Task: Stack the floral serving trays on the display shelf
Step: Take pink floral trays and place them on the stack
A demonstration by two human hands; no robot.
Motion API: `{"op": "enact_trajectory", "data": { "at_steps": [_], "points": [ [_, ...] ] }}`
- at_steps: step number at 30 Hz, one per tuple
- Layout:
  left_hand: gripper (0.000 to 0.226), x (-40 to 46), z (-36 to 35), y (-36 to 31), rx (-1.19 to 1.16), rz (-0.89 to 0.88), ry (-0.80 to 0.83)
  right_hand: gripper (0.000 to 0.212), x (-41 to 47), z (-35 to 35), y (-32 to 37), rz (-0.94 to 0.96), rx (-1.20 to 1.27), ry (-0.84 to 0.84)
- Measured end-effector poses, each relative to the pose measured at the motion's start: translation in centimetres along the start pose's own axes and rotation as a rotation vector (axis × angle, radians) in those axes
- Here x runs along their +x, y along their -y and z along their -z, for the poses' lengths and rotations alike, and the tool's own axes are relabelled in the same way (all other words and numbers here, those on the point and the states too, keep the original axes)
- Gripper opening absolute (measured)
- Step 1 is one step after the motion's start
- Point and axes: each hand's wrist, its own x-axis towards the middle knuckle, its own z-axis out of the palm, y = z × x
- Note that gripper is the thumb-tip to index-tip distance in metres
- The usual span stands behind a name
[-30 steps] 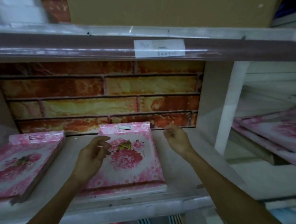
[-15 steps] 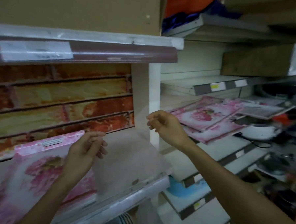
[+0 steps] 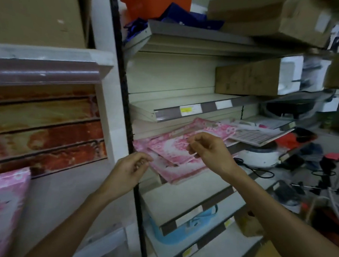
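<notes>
A loose pile of pink floral serving trays [image 3: 173, 148] lies tilted on a white shelf [image 3: 180, 199] in the right-hand bay. My left hand [image 3: 129, 171] hovers at the pile's near left corner, fingers curled, holding nothing. Over the pile's middle is my right hand [image 3: 208, 150], fingers loosely bent and empty. One more floral tray [image 3: 1, 208] lies on the display shelf [image 3: 66, 197] at the lower left, in front of a brick-pattern back wall.
A black upright post [image 3: 125, 126] divides the two bays. Cardboard boxes [image 3: 246, 77] fill the upper shelves. A white round appliance [image 3: 259, 154], cables and dark tools lie to the right of the trays. A blue tub [image 3: 189, 227] sits under the lower shelf.
My view has swung right from the display shelf to the neighbouring bay. Both hands left the tray laid there and moved over to the pile of floral trays.
</notes>
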Motion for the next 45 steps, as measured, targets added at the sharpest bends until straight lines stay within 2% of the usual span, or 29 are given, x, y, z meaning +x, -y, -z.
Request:
{"op": "enact_trajectory", "data": {
  "at_steps": [7, 10, 15, 22, 27, 28, 30, 33, 36, 40, 45],
  "points": [
    [0.025, 5.9, -8.3, 2.1, 0.349, -0.143, 0.195, 0.016, 1.7, 6.3, -5.0, -0.076, 0.054, 0.0],
    [0.033, 7.5, -10.0, 2.9, 0.452, -0.132, 0.282, 0.015, 2.5, 7.0, -6.9, -0.128, 0.109, -0.004],
    [0.029, 9.6, -10.9, 3.6, 0.557, -0.143, 0.394, 0.015, 3.8, 7.4, -8.5, -0.19, 0.202, -0.03],
    [0.023, 10.1, -10.6, 3.4, 0.643, -0.334, 0.337, 0.007, 7.1, 7.5, -9.7, -0.357, 0.27, -0.152],
    [0.054, 11.5, -9.4, 2.8, 0.676, -0.451, 0.239, 0.006, 9.9, 6.9, -11.4, -0.521, 0.341, -0.239],
    [0.056, 11.9, -9.2, 2.6, 0.675, -0.47, 0.238, 0.009, 10.5, 6.7, -11.9, -0.577, 0.395, -0.251],
    [0.051, 12.4, -9.1, 2.3, 0.665, -0.503, 0.232, 0.03, 11.6, 6.4, -12.7, -0.687, 0.522, -0.265],
    [0.039, 12.8, -8.9, 1.8, 0.645, -0.533, 0.207, 0.034, 12.9, 5.1, -13.1, -0.776, 0.657, -0.288],
    [0.044, 13.1, -9.1, 1.9, 0.636, -0.53, 0.185, 0.022, 14.3, 3.4, -13.2, -0.795, 0.733, -0.325],
    [0.058, 13.3, -9.3, 1.8, 0.609, -0.543, 0.173, 0.03, 16.2, 1.8, -14.2, -0.765, 0.819, -0.395],
    [0.044, 13.5, -8.8, 1.0, 0.467, -0.546, 0.172, 0.019, 16.6, 1.5, -14.0, -0.74, 0.715, -0.601]
  ]
}}
